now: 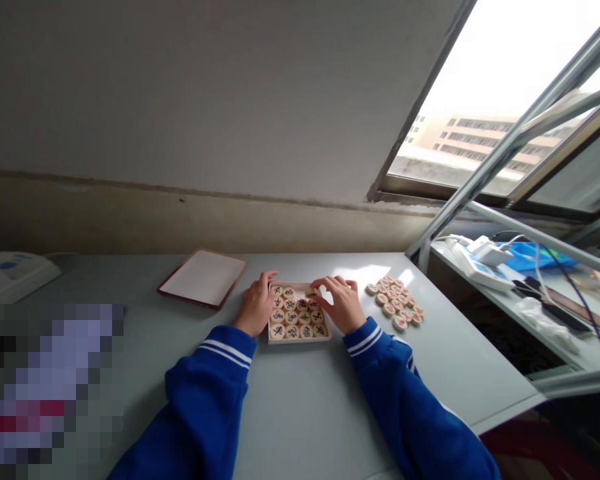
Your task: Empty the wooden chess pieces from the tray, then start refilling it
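A shallow white box point(300, 341) lies on the grey table in front of me, holding rows of round wooden Chinese chess pieces point(291, 317) with black characters. My left hand point(257, 307) is closed around the box's left edge, its fingers along the far left corner. At the far right part of the box, my right hand point(345, 303) pinches a Chinese chess piece point(310, 292) between thumb and fingers. Part of the far row shows bare box bottom. To the right of the box, a cluster of pieces with red characters point(397, 305) lies on the table.
The box lid point(203, 277) lies inside up at the back left. A white device point(17, 273) stands at the far left. Metal bed-frame bars point(480, 180) slant past the table's right side, beside a shelf with chargers and cables point(490, 257). A wall closes the back.
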`<action>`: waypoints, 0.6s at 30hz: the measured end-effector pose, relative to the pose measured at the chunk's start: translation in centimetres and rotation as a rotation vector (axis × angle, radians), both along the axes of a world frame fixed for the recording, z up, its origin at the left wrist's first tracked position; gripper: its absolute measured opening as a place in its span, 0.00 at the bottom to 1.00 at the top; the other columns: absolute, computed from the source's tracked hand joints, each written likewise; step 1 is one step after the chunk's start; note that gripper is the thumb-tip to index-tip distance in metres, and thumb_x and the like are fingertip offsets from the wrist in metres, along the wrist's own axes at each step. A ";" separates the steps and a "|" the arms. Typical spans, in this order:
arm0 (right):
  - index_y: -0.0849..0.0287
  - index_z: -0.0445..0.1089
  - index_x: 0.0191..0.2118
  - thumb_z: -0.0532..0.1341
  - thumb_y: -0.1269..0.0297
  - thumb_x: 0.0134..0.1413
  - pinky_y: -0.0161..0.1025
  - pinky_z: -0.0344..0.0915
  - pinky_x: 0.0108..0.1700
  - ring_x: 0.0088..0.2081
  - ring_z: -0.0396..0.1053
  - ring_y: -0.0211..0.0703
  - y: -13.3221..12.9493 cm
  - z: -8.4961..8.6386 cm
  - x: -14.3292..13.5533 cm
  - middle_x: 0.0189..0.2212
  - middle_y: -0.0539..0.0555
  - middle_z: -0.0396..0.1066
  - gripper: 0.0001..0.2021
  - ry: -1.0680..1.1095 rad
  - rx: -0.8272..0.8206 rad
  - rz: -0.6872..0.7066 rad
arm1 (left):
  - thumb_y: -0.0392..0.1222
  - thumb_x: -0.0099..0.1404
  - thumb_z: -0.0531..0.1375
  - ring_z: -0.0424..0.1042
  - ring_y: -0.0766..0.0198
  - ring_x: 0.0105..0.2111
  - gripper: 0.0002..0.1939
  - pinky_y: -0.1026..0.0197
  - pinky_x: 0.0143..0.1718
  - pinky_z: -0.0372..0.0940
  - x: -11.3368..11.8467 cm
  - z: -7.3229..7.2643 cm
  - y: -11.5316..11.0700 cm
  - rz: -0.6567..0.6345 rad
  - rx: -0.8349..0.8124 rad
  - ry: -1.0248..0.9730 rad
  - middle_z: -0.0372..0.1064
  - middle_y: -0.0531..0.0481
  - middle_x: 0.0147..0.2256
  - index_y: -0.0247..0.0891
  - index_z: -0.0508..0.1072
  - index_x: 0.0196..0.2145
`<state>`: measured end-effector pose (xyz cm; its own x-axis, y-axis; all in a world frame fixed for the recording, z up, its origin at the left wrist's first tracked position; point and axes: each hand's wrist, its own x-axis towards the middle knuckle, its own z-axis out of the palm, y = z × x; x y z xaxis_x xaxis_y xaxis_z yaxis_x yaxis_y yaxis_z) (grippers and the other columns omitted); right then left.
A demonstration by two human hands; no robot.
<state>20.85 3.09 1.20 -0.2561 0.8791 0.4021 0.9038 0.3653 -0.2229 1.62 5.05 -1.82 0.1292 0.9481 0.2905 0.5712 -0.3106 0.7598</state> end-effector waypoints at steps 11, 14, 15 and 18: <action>0.54 0.67 0.36 0.51 0.58 0.52 0.38 0.57 0.31 0.28 0.63 0.37 0.5 1.2 8.7 0.30 0.50 0.70 0.11 0.026 -0.353 -0.056 | 0.28 0.56 0.46 0.63 0.61 0.45 0.18 0.55 0.48 0.56 0.0 -0.1 0.0 -0.011 -0.011 0.002 0.66 0.46 0.42 0.38 0.58 0.46; 0.52 0.69 0.33 0.55 0.57 0.48 0.41 0.58 0.34 0.33 0.64 0.41 0.4 0.9 10.2 0.29 0.50 0.69 0.09 -0.110 -0.238 -0.193 | 0.28 0.56 0.46 0.64 0.61 0.45 0.19 0.55 0.48 0.57 0.0 -0.1 0.0 -0.008 -0.008 0.002 0.66 0.46 0.42 0.38 0.58 0.45; 0.52 0.69 0.32 0.56 0.56 0.46 0.43 0.57 0.36 0.35 0.64 0.43 0.3 0.8 10.3 0.29 0.50 0.69 0.09 -0.148 -0.183 -0.240 | 0.28 0.56 0.47 0.64 0.61 0.45 0.19 0.55 0.48 0.57 0.0 -0.1 0.0 -0.007 -0.006 0.000 0.66 0.47 0.42 0.38 0.58 0.45; 0.50 0.70 0.31 0.58 0.56 0.45 0.45 0.55 0.40 0.37 0.63 0.44 0.2 0.7 10.0 0.29 0.49 0.68 0.08 -0.203 -0.150 -0.259 | 0.28 0.56 0.47 0.63 0.61 0.46 0.19 0.55 0.49 0.57 -0.1 -0.1 0.0 -0.008 -0.004 -0.001 0.66 0.47 0.42 0.39 0.58 0.45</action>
